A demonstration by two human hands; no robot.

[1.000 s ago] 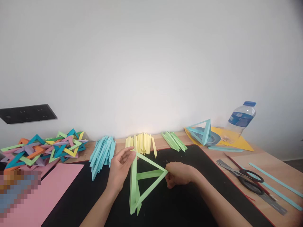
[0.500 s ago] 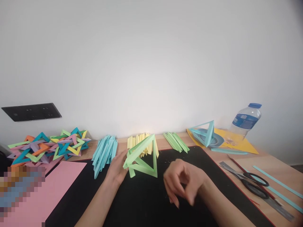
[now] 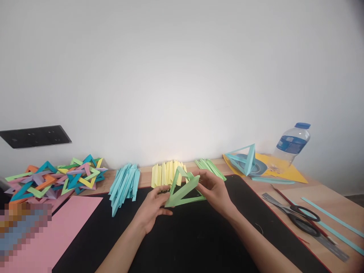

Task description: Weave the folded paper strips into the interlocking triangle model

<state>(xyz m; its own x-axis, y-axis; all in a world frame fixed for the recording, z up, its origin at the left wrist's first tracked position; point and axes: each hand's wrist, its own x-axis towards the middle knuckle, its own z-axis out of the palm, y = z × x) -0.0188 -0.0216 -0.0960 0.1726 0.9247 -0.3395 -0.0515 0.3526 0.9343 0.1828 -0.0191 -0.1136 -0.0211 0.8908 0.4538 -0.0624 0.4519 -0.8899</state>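
A pyramid-like frame of folded light green paper strips [image 3: 184, 191] is held above the black mat [image 3: 182, 242]. My left hand [image 3: 153, 206] pinches its lower left corner. On its upper right side, my right hand [image 3: 212, 189] grips the same frame, with the fingertips partly hidden behind the paper. Behind the frame lie folded yellow strips [image 3: 163, 172]. A bundle of folded green strips [image 3: 209, 167] lies just behind my right hand, and folded blue strips [image 3: 125, 185] lie to the left of my left hand.
Multicoloured interlocked paper models [image 3: 51, 180] and a pink sheet [image 3: 76, 220] are at left. At right are a blue paper frame [image 3: 249, 161] by a tape roll [image 3: 260, 167], a tilted-looking bottle [image 3: 292, 144], scissors [image 3: 304, 225], a pencil [image 3: 281, 195] and blue strips [image 3: 332, 212].
My right hand has moved up and left from over the mat and taken hold of the green frame. The frame has been turned and lowered slightly, with my left hand still on it.
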